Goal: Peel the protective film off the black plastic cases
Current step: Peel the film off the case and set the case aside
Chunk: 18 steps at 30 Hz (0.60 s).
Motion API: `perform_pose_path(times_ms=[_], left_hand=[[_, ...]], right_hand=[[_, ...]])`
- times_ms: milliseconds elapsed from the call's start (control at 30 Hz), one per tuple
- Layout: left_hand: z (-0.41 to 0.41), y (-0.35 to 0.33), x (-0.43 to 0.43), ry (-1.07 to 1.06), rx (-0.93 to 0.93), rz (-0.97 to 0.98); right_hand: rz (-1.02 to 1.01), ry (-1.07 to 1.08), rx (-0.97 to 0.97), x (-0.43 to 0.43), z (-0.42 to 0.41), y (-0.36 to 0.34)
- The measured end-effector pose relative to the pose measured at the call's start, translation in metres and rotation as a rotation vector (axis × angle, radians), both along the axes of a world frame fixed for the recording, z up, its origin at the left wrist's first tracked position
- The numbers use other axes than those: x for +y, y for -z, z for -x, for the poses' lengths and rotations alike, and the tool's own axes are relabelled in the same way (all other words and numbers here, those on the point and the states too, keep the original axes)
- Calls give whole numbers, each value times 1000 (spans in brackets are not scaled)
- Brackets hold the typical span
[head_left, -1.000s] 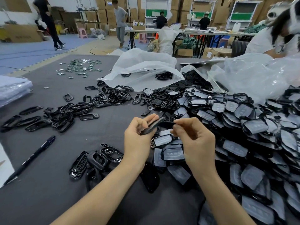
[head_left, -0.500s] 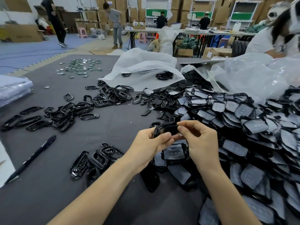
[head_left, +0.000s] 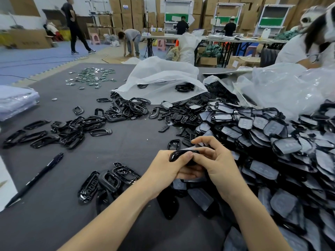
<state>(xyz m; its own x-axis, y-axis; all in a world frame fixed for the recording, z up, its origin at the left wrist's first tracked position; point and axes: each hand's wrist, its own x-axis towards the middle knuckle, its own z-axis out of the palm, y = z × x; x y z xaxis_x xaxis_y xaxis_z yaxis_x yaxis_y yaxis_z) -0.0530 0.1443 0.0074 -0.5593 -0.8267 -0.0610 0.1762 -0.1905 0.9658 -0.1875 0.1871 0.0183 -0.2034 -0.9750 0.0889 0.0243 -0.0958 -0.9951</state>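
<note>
1. Centre of frame: left hand (head_left: 166, 169) holds one black case (head_left: 183, 153) above the desk (head_left: 126, 142), grip curled closed round it.
2. Right hand (head_left: 221, 169): grip apparently pinched on a pale film (head_left: 188, 148) corner lifting at the case's top edge.
3. Step judged: peel begun. The next move calls for pulling the film clear while the left steadies the case.

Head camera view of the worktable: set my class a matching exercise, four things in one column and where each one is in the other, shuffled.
Things
1. pen
2. white bag
3. single black case
4. heap of film-covered cases

Places
A. right side of the table
B. between the left hand and the right hand
C. left side of the table, lying alone
D. far middle of the table

Pairs: 1-C, 2-D, 3-B, 4-A
</note>
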Motion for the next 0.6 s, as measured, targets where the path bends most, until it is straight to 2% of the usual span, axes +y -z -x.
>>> perform_pose_path(times_ms=[67, 167, 267, 433, 600], left_hand=[[0, 0, 0, -19, -46, 58], [0, 4, -5, -123, -158, 210], [-1, 7, -10, -230, -139, 272], [1, 13, -12, -245, -125, 288], [0, 13, -11, -253, -179, 368]], right_hand=[[-18, -6, -35, 0, 3, 0], [9, 54, 25, -1, 5, 1], [46, 145, 54, -2, 6, 2], [77, 305, 374, -2, 4, 4], [100, 344, 467, -1, 3, 4]])
